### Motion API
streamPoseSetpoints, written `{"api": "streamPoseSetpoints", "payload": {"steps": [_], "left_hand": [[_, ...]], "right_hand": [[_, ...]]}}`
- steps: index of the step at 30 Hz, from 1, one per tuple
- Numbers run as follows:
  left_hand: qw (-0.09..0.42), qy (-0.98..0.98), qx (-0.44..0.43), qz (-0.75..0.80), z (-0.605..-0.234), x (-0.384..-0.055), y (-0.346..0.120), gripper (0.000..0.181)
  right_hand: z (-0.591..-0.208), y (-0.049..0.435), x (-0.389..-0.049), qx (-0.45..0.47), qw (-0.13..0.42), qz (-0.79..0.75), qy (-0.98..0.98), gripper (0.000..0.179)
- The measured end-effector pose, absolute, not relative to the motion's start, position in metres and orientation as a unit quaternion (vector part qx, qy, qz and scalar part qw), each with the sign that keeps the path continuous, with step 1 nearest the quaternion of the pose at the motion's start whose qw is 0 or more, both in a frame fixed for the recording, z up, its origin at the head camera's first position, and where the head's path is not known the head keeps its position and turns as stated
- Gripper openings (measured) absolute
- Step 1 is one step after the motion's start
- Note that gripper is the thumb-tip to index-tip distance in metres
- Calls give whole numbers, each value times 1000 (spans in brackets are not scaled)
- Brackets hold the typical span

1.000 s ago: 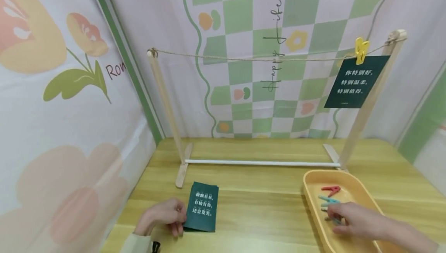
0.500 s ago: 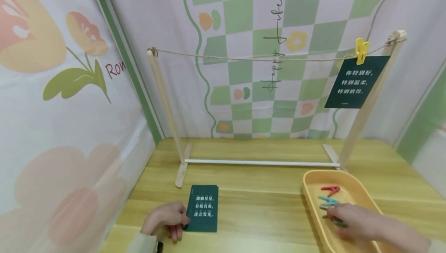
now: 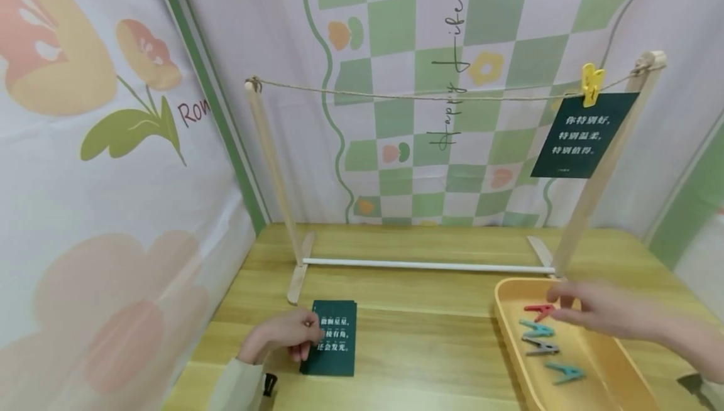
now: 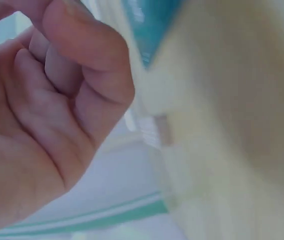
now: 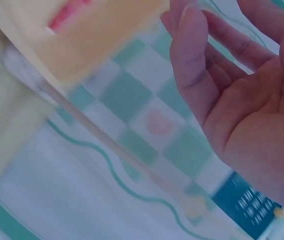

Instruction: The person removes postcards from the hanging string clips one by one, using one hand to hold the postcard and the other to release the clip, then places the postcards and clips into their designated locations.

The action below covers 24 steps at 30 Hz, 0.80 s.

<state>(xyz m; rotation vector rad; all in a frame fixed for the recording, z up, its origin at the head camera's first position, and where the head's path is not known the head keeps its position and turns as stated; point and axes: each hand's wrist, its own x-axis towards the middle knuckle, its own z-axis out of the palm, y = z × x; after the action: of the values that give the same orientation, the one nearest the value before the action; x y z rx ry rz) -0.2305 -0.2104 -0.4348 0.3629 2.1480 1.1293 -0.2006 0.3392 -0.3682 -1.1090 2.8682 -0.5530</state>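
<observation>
My left hand (image 3: pixel 285 334) is at the left edge of a stack of dark green cards (image 3: pixel 338 351) with white writing, its fingers loosely curled over that edge. In the left wrist view a card's corner (image 4: pixel 149 40) shows apart from the curled fingers, and nothing is seen in the palm. Over the far right part of a yellow tray (image 3: pixel 503 329) is my right hand (image 3: pixel 605 310), fingers loosely bent and no object visible in them. Beside its fingertips lies a red clothespin (image 3: pixel 538 310). Nearer in the tray are a blue clothespin (image 3: pixel 536 328), a grey clothespin (image 3: pixel 541 345) and a teal clothespin (image 3: pixel 565 372).
A wooden stand with a left post (image 3: pixel 274 172), a right post (image 3: pixel 599 191) and a white bottom bar (image 3: pixel 424 265) spans the table's back. Along its twine (image 3: pixel 407 97), a yellow clothespin (image 3: pixel 591 85) holds a green card (image 3: pixel 582 141) at the right.
My right hand has moved from the grey and teal clothespins back toward the red one. My left hand has shifted right over the card stack, whose top card now lies square on it.
</observation>
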Motion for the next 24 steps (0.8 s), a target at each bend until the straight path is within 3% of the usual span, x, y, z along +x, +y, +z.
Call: {"api": "streamPoseSetpoints", "payload": {"steps": [4, 10, 17, 20, 24], "left_hand": [[328, 823, 169, 431, -431, -238, -196, 25], [325, 811, 197, 444, -431, -246, -178, 33], [266, 824, 228, 446, -419, -258, -152, 33], [236, 830, 240, 445, -409, -264, -136, 33], [218, 825, 258, 453, -395, -269, -116, 27]], "right_hand": [[-338, 337, -205, -297, 12, -159, 942, 13], [-301, 331, -211, -235, -35, -109, 965, 16], [-251, 335, -220, -161, -30, -85, 983, 29], [-228, 333, -225, -159, -66, -71, 983, 27], [-203, 322, -228, -181, -175, -66, 966, 13]]}}
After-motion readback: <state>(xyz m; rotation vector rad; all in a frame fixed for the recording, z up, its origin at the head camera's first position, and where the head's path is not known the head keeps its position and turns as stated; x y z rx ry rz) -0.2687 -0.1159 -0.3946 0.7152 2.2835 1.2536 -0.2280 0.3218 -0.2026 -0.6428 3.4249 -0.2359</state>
